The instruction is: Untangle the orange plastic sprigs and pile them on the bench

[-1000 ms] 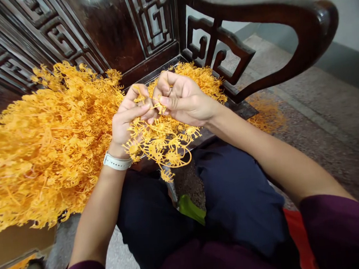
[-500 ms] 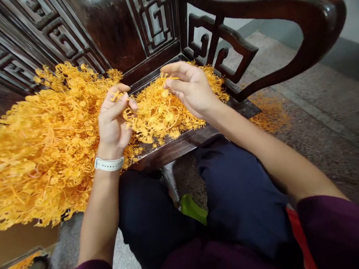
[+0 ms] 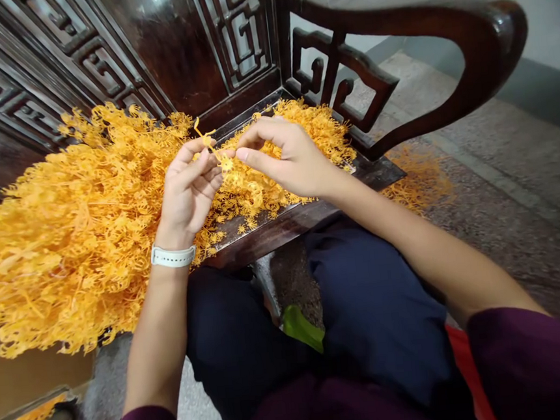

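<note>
My left hand (image 3: 192,188) pinches a small yellow-orange plastic sprig (image 3: 208,140) between thumb and fingertips, its stem pointing up. My right hand (image 3: 287,154) has thumb and forefinger closed at the sprig's lower right end, close to my left fingertips. Below both hands a layer of loose yellow-orange plastic flower pieces (image 3: 253,189) covers part of the bench seat. To the left of my left hand rises a large heap of matching branched sprigs (image 3: 89,220).
The dark carved wooden bench (image 3: 272,235) has a lattice back (image 3: 172,43) and a curved armrest (image 3: 493,18) at right. Orange stems (image 3: 417,178) lie on the floor beyond it. A cardboard box (image 3: 34,375) is at lower left, and something green (image 3: 303,327) lies between my knees.
My hands have come together; my right hand moved left and down toward my left hand. The sprig now stands up from my left fingertips, and the right fingers have reached its end.
</note>
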A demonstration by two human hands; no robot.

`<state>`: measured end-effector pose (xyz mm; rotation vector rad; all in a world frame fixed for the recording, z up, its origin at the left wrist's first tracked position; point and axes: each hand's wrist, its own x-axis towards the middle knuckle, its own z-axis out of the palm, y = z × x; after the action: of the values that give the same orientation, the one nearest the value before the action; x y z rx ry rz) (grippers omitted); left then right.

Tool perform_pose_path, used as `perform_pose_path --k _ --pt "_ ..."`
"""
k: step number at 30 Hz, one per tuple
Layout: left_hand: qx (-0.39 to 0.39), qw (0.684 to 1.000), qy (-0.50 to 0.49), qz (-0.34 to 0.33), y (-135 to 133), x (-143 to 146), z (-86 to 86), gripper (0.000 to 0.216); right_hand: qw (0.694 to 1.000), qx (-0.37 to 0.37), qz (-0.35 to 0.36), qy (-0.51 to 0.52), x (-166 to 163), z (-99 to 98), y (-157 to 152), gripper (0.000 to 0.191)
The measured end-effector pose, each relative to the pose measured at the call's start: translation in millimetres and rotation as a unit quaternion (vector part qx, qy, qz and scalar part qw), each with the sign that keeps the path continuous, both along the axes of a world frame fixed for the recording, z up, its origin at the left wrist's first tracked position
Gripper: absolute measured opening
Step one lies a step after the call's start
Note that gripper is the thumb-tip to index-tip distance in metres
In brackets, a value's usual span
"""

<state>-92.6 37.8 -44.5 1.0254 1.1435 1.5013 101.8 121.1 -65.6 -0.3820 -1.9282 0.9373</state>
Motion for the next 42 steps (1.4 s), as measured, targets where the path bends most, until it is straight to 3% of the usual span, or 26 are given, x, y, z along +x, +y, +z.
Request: perform_pose_path --k 11,21,27,34,37,42 --pt "0.062 0.994 0.094 0.001 6 3 -8.5 0.052 0.999 0.015 -0.016 -0.036 0 -4.7 2 0.046" --pt "0.072 0.985 0.158 0.004 6 5 -9.2 0.032 0.999 -0.02 0.021 0.035 1 -3.4 7 0.044" --pt "0.048 0.974 0.222 -0.005 -1 14 1.6 0.028 0.986 -0.117 0.09 0.076 -1 -5.4 7 0.041" --pt "-0.001 0.994 0.106 -0.026 -6 19 14.4 0.044 0.939 -0.263 0.184 0.122 -3 -4.4 5 0.045" --pt "0.027 0.999 0.033 0.019 -5 5 15.5 0.048 0.92 -0.325 0.138 0.172 5 -3.1 9 0.047" --pt "0.037 0.994 0.012 0.105 -2 -20 8.1 0.039 0.939 -0.31 0.035 0.147 9 -8.0 16 0.044"
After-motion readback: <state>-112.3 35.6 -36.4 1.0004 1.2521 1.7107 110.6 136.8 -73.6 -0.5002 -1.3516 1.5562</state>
